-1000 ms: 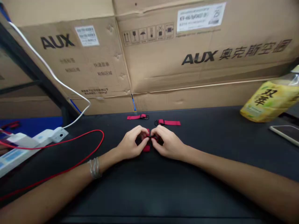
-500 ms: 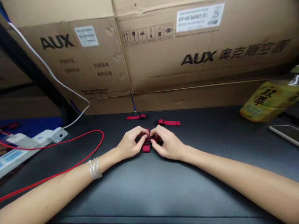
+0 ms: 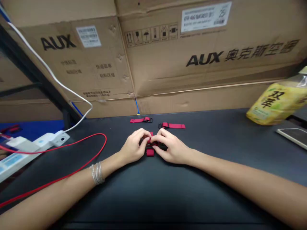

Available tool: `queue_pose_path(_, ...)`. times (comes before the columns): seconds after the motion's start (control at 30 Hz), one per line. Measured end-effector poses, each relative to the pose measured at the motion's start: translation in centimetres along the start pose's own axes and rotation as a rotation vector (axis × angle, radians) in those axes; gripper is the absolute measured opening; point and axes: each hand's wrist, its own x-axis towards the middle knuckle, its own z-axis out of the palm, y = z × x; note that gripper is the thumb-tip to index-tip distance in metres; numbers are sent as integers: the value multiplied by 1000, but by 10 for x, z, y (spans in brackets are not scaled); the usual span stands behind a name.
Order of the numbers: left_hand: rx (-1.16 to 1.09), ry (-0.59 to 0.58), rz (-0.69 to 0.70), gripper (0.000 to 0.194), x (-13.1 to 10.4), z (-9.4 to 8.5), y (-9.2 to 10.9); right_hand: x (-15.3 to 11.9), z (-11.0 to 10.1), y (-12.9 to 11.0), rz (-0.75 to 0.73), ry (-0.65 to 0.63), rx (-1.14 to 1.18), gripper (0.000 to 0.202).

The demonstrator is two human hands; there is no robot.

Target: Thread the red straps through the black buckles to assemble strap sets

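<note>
A short red webbing strap (image 3: 150, 152) with dark buckle parts lies between my hands on the black tabletop. My left hand (image 3: 135, 145) pinches its upper part between thumb and fingers. From the other side, my right hand (image 3: 171, 147) closes thumb and fingertips on the same strap, nearly touching the left fingertips. The fingers hide much of the buckle. Just beyond the hands lie two more red straps with black rings, one to the left (image 3: 140, 120) and one to the right (image 3: 176, 126).
Large cardboard boxes (image 3: 158, 73) stand along the back edge. At left are a white power strip (image 3: 31, 148) and a red cable (image 3: 83, 164). A yellow drink bottle (image 3: 275, 102) and a phone (image 3: 294, 135) are at right.
My right fingertips have shifted slightly left, closer to the left fingers over the strap. My left hand stays almost where it was; the other straps have not moved.
</note>
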Motion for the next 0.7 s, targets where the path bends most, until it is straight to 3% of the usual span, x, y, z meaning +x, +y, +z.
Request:
queue_pose_path(0.4,-19,1,8,7,1,-3,5,1,1,-1,63,43,-73,4)
queue_pose_path(0.7,-60,-25,54,6,0,-4,4,2,2,-2,110,107,-104,34)
